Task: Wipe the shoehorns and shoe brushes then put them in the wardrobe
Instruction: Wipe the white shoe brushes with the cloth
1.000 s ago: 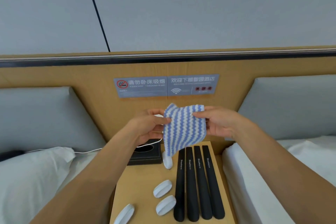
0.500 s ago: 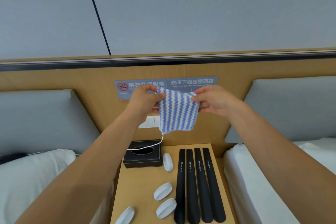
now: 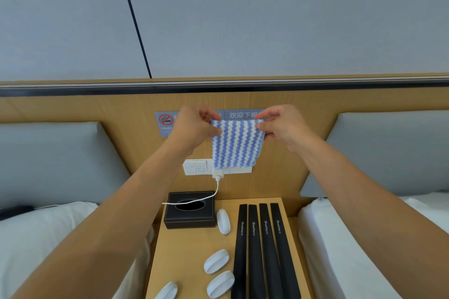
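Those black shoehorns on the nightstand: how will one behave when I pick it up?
Each black shoehorn looks long, thin and straight, so probably stiff and light. Its smooth surface may be slippery. They lie packed side by side on the nightstand, so lifting one could nudge its neighbours.

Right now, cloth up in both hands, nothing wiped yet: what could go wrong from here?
1. The cloth hangs right over the charger and its white cable; lowering it could snag the cable.
2. The four shoehorns lie tightly side by side; lifting one may drag its neighbour.
3. One shoe brush sits near the nightstand front edge and could get knocked off.
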The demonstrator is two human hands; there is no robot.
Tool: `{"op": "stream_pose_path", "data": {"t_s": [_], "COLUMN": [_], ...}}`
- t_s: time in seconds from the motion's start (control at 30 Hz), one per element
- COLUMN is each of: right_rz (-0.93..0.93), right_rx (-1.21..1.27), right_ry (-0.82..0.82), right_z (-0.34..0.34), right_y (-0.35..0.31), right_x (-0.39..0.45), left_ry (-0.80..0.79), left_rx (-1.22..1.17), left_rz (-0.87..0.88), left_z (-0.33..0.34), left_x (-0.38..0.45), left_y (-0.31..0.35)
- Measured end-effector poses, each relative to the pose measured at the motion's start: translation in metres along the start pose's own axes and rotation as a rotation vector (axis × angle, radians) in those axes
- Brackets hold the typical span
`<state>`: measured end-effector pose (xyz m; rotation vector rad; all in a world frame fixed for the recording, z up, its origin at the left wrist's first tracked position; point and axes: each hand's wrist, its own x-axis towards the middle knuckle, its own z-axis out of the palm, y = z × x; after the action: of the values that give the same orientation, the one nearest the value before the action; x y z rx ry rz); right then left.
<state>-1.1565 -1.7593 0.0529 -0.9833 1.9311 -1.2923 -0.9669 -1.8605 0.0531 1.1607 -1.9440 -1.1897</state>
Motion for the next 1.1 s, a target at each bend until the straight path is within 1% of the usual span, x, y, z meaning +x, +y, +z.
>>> {"op": "stream_pose_path", "data": {"t_s": [0.27, 0.33, 0.5, 0.63, 0.7, 0.8, 0.93, 1.1], "right_rz": [-0.026, -0.059, -0.15, -0.201, -0.248, -0.277, -0.22, -0.191], "right_rx": [0.007, -0.031, -0.241, -0.257, -0.285, -0.319, -0.184, -0.176], "right_ry": [0.035, 0.027, 0.042, 0.067, 0.066, 0.032, -0.103, -0.184], "right_z": [-0.001, -0.001, 0.002, 0.003, 0.003, 0.005, 0.017, 0.043], "right_y": [-0.004, -0.004, -0.002, 0.0, 0.001, 0.004, 0.014, 0.036], "right_x": [0.001, 0.0, -0.001, 0.0, -0.001, -0.001, -0.006, -0.016], "left_ry": [0.072, 0.079, 0.051, 0.002, -0.014, -0.049, -0.075, -0.099], "left_rx": [0.165, 0.174, 0.218, 0.203, 0.182, 0.128, 0.099, 0.07], "left_rz": [0.102, 0.113, 0.185, 0.207, 0.19, 0.142, 0.135, 0.058], "left_z": [0.001, -0.002, -0.007, -0.012, -0.016, -0.022, -0.026, -0.032], "left_x": [0.002, 0.003, 0.003, 0.003, 0.002, 0.001, -0.004, -0.014], "left_y": [0.003, 0.004, 0.002, -0.002, -0.006, -0.013, -0.029, -0.065]}}
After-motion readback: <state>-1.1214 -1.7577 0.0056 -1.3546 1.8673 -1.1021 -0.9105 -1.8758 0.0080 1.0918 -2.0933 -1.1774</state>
